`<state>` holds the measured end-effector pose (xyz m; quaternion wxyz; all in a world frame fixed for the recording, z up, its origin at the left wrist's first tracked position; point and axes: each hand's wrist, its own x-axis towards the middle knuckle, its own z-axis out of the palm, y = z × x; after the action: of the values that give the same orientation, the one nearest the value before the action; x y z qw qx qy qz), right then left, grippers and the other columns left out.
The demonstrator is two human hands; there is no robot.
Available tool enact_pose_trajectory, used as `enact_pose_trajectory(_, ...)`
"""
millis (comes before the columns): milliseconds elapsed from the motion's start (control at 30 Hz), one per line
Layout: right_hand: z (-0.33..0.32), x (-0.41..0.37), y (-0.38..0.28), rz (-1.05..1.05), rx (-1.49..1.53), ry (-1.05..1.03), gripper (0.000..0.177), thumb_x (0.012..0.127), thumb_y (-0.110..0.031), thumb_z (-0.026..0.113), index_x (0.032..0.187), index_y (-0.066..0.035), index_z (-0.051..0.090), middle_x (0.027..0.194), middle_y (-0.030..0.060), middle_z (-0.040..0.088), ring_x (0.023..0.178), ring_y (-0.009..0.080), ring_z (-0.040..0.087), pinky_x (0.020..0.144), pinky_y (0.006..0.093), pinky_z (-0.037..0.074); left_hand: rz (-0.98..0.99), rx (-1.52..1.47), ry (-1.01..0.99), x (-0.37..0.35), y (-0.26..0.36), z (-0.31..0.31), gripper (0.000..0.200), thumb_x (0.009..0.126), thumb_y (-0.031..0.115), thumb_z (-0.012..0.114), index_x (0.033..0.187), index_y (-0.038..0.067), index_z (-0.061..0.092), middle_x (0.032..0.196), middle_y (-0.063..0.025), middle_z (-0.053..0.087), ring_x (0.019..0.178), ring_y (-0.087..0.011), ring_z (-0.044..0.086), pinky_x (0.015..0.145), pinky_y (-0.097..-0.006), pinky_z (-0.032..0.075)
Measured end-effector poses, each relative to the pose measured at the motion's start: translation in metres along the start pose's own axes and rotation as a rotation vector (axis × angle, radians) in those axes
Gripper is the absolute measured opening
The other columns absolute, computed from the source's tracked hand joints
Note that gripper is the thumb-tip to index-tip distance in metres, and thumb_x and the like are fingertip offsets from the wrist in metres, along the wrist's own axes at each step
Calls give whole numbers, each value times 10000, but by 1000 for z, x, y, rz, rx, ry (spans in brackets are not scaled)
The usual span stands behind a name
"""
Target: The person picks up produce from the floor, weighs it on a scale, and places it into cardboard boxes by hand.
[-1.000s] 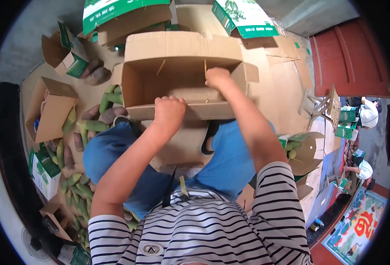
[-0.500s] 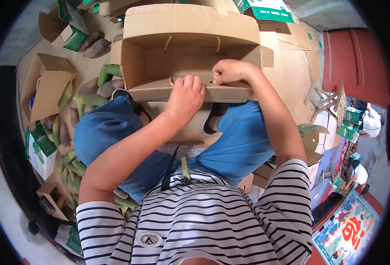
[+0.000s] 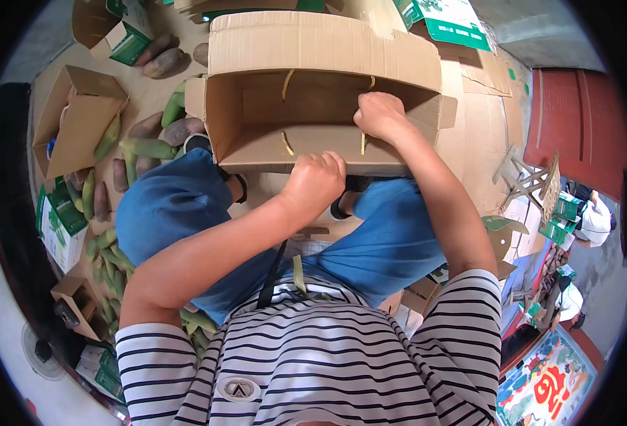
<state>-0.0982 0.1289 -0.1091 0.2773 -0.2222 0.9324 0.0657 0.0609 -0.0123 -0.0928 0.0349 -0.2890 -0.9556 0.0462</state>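
Open cardboard box (image 3: pixel 320 110) on floor in front of person, right hand (image 3: pixel 379 115) over its opening, fingers pinched on a yellow cord (image 3: pixel 362 144) at near wall. Left hand (image 3: pixel 313 181) curled at near rim, fingertips hidden, can't tell if gripping; green vegetables (image 3: pixel 150 148) lie left of box.

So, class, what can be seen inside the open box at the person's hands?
Inside the cardboard box, yellow cord shows in four places: two along the far side, two along the near. The right hand's grip covers part of the interior, hiding whatever is behind it.
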Motion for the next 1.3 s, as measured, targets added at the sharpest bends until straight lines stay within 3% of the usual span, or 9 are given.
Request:
enact_pose_trajectory(167,2,11,8,100,2,-19,252,830,-203,532,901,-26,698,967,184,672,955,326,641,803,417,515,-37,-9,-13,3,-3,-5,319,658,123,617,931,-34,567,671,-33,550,585,-151,589,500,-259,448)
enact_pose_trajectory(400,-37,-26,12,-3,80,105,363,907,-331,507,899,-8,673,895,180,674,892,347,637,797,448,488,-256,-117,49,32,-24,-4,226,639,78,648,828,32,533,675,-53,575,608,-183,630,516,-293,498)
enact_pose_trajectory(600,-57,-59,17,-355,374,42,417,843,-337,610,1116,-22,592,1069,182,625,1008,343,583,877,431,456,-363,-149,-36,51,-43,-10,210,662,69,659,813,49,513,695,-88,602,644,-218,653,548,-302,524)
enact_pose_trajectory(767,-30,-46,1,-408,221,223,497,783,-222,678,1214,-40,513,1189,164,580,1104,324,541,940,404,431,-377,-246,-121,49,-56,-17,251,720,159,681,867,43,515,784,-104,612,719,-240,656,593,-323,534)
enact_pose_trajectory(933,-18,-25,-1,-479,260,209,349,806,-152,623,1132,-46,553,1081,158,623,1025,333,578,866,429,462,-263,-160,91,38,-42,-19,259,729,188,674,889,58,517,790,-91,574,686,-234,624,552,-342,501)
enact_pose_trajectory(1033,-10,-19,2,-552,361,346,324,795,-133,614,1109,-58,579,1030,166,633,986,338,593,832,433,475,-198,-201,245,34,-32,-30,220,706,143,636,869,62,513,755,-80,549,648,-229,600,538,-342,482)
enact_pose_trajectory(1167,-8,-11,2,-412,668,122,316,780,-122,615,1087,-48,594,1025,179,630,970,353,593,801,433,470,-172,-380,328,25,-26,-78,225,705,145,623,882,47,525,734,-74,532,647,-219,597,544,-332,485)
enact_pose_trajectory(1200,-2,-8,4,-651,442,351,312,781,-102,620,1084,-37,580,981,183,622,935,372,587,781,436,464,-160,-379,405,20,-26,-93,263,701,164,643,907,43,533,735,-68,532,640,-216,596,546,-332,488)
enact_pose_trajectory(1300,-7,-8,-1,-599,527,264,289,782,-84,630,1056,-24,560,955,187,608,916,388,575,767,445,459,-156,-547,449,-4,-30,-147,371,677,184,692,993,38,562,759,-61,555,617,-213,580,550,-327,488)
